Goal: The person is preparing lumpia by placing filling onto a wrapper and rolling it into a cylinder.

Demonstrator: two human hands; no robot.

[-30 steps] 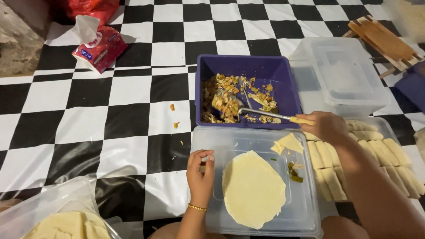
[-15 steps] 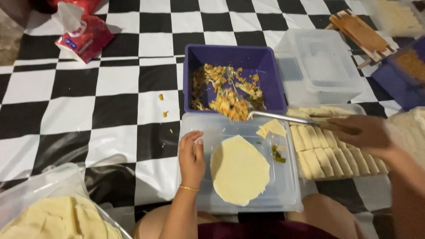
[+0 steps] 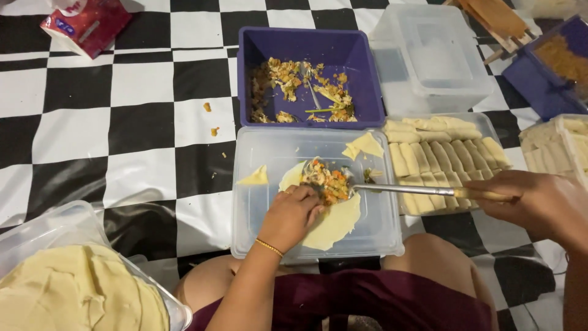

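Two hands at work: the left hand [image 3: 290,214] and the right hand [image 3: 534,202]. One spoon [image 3: 404,190]. Two purple tubs [image 3: 306,76], [image 3: 545,64]. One round wrapper [image 3: 334,217] bearing one heap of filling [image 3: 327,181]. Two torn wrapper scraps [image 3: 365,145], [image 3: 256,178]. One red tissue packet [image 3: 86,24].

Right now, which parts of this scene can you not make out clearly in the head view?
- Round pale dough wrapper: its left part is hidden under the left hand.
- Metal spoon: its bowl is buried in the chopped vegetable filling; the handle end is covered by the right hand.
- Stack of pale wrappers in the clear plastic tub: cut off by the bottom-left edge.
- Second purple tub: cut off by the right edge.
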